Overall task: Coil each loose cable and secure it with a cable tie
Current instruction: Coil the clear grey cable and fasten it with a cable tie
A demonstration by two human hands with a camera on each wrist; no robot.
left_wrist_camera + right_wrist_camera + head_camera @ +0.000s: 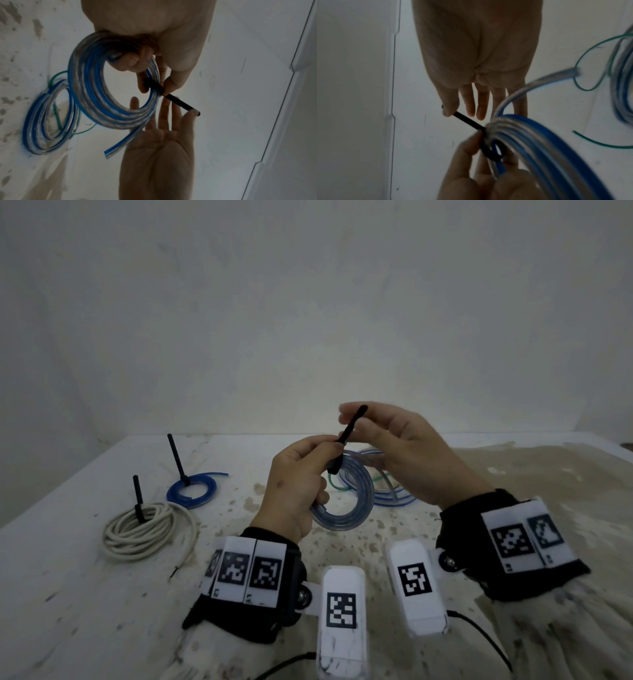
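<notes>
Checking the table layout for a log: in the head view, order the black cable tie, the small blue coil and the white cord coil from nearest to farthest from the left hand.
1. Black cable tie: held at the left hand.
2. Small blue coil: on the table, left.
3. White cord coil: farther left, nearer the table's front.

held cable coil [346, 498]: clear sheath with blue stripes running along it
cable tie [346, 436]: black, plain
blue coil [191, 491]: solid blue, with a black tie standing up from it
white cord coil [147, 529]: off-white, also with a black tie
loose cable bundle [387, 491]: clear with blue lines, like the held one
thin wire [56, 112]: green, though the blurred wrist views make the shade hard to fix
bench [85, 594]: whitish, speckled with dark flecks, brownish stain at the right
wrist bands [520, 546]: black, carrying white tags with black square-code patterns
wall [308, 302]: pale grey-white
</notes>
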